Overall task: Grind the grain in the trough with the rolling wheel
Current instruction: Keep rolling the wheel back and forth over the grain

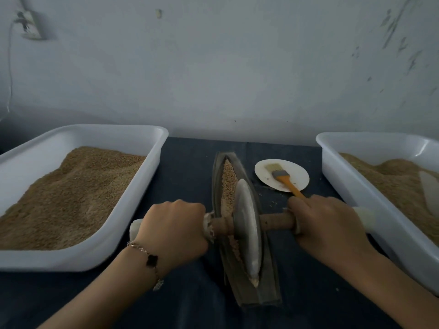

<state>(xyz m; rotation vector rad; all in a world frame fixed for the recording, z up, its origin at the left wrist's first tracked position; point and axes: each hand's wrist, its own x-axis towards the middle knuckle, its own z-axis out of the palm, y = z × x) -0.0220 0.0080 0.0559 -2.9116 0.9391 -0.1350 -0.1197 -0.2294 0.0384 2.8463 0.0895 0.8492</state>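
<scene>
Trough [249, 290], narrow and boat-shaped, is laid on the dark worktop [190, 167] between two white tubs, its long axis running away from the viewer toward the wall, with the far tip leaning slightly leftward. Left to right, the scene is ordered as follows. A left tub [133, 210] is filled with tan grain heaped toward its rear. The left hand [173, 231], a bracelet [148, 257] worn at its wrist, is curled with fingers wrapped round the left end of the wooden axle [275, 220]. The axle is set crosswise to the trough, roughly at right angles to its length. The rolling wheel [247, 229], a grey disc seen nearly edge-on, is seated upright in the groove at about mid-length, its plane aligned with the trough's long axis. Grain [228, 179] is seen in the channel beyond the wheel and along its left face. The right hand [330, 224] is likewise closed round the axle's right end. Behind it a small white plate [294, 172] carries a brush [282, 175] with an orange handle pointing toward the viewer. A right tub [351, 176] holds more tan material.
</scene>
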